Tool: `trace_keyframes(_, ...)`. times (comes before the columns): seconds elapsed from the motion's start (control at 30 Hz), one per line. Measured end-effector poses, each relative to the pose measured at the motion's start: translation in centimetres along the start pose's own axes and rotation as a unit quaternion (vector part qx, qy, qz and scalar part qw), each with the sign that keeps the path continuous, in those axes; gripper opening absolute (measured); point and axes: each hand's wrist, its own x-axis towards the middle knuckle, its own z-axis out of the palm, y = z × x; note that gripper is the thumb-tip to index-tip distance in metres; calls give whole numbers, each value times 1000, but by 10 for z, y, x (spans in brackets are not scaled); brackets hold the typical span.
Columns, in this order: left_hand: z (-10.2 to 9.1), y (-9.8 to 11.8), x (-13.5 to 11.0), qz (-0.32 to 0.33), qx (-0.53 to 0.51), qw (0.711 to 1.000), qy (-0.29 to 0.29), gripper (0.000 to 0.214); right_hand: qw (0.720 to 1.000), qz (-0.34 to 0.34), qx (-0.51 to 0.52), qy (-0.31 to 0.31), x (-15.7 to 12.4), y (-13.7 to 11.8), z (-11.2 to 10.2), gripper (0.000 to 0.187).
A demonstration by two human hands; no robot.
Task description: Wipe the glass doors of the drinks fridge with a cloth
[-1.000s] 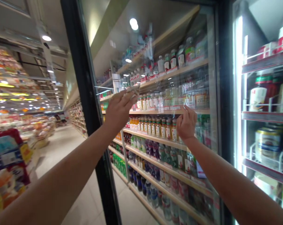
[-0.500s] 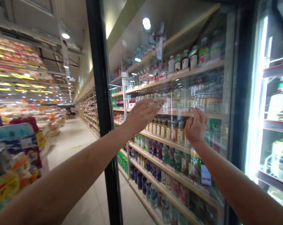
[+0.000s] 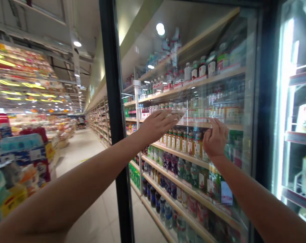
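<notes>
My left hand (image 3: pixel 156 124) stretches out flat against the glass door (image 3: pixel 218 44) of a drinks cooler, pressing a small pale cloth (image 3: pixel 177 115) to the pane under its fingertips. To its right, my right hand (image 3: pixel 215 139) rests on the same glass with bent fingers and holds nothing. The door stands swung open, its black frame (image 3: pixel 114 101) on the left. Through the pane I see store shelves of bottles (image 3: pixel 183 143).
The lit cooler interior (image 3: pixel 302 118) with bottles and cans on wire racks is at the right edge. A tiled aisle (image 3: pixel 92 209) runs away on the left, beside stacked packaged goods (image 3: pixel 18 168). Long shelving lines the aisle's right side.
My left hand with the cloth has slid to the right and a little down across the glass. My right hand stays on the pane at about the same spot. The view has turned left.
</notes>
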Motion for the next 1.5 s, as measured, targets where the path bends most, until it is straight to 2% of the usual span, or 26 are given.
trace_keyframes(0.03, -3, -4, 1, 6, 2, 1000, -7, 47, 1000, 2, -2, 3, 0, 0, 0, 46)
trace_keyframes(0.07, -6, -13, 4, -20, 8, 1000, -2, 48, 1000, 3, -6, 8, -1, 0, 0, 45)
trace_keyframes(0.17, -14, -41, 11, -168, 20, 985, 45, 48, 1000, 1, -14, 18, -1, 0, 0, 44)
trace_keyframes(0.23, -14, -44, 12, -216, 21, 973, 73, 45, 1000, -3, -11, 17, -1, 0, 0, 45)
trace_keyframes(0.3, -12, -30, 8, -183, 18, 981, 70, 45, 1000, 3, -3, 10, -1, 0, 0, 47)
trace_keyframes(0.4, -12, -7, 1, -4, 2, 1000, -1, 43, 1000, 8, 3, 6, -1, 1, -1, 48)
trace_keyframes(0.43, -13, -5, 0, 36, 0, 999, -23, 42, 1000, 9, 1, 6, -1, 1, -2, 48)
trace_keyframes(0.47, -16, -8, 0, 40, 4, 999, -31, 42, 1000, 9, -1, 6, -1, 1, -2, 47)
trace_keyframes(0.5, -19, -15, 1, 8, 13, 1000, -26, 42, 1000, 9, -3, 5, -1, 1, -3, 47)
trace_keyframes(0.6, -27, -42, 3, -156, 46, 986, 32, 45, 1000, 11, -2, -2, 0, 1, -4, 48)
trace_keyframes(0.67, -27, -49, 1, -206, 57, 975, 58, 43, 1000, 12, -1, -3, 0, 1, -5, 48)
trace_keyframes(0.73, -24, -42, -4, -175, 62, 981, 56, 41, 1000, 10, -2, -1, 0, 1, -5, 47)
trace_keyframes(0.83, -21, -25, -10, -42, 60, 997, 10, 40, 1000, 5, -5, 5, 0, 1, -5, 46)
trace_keyframes(0.9, -24, -23, -12, -10, 61, 998, -13, 43, 1000, 8, -5, 3, 0, 1, -5, 45)
trace_keyframes(0.97, -30, -31, -10, -64, 66, 996, -9, 45, 1000, 11, -2, -3, 0, 1, -5, 45)
trace_keyframes(1.07, -39, -48, -4, -186, 60, 981, 11, 45, 1000, 4, -6, -3, 1, 0, -7, 45)
trace_keyframes(1.13, -40, -52, -1, -232, 52, 971, 17, 46, 1000, -1, -8, 1, 2, 0, -8, 44)
trace_keyframes(1.2, -39, -47, 1, -233, 47, 971, 19, 44, 1000, -1, -7, 2, 2, 0, -9, 44)
trace_keyframes(1.37, -40, -27, 2, -153, 41, 987, -8, 45, 1000, 17, 7, -10, 2, 1, -11, 47)
trace_keyframes(1.43, -45, -30, 4, -137, 38, 990, -23, 45, 1000, 22, 12, -13, 2, 2, -12, 48)
trace_keyframes(1.5, -50, -39, 7, -159, 39, 986, -18, 45, 1000, 20, 14, -11, 2, 2, -12, 47)
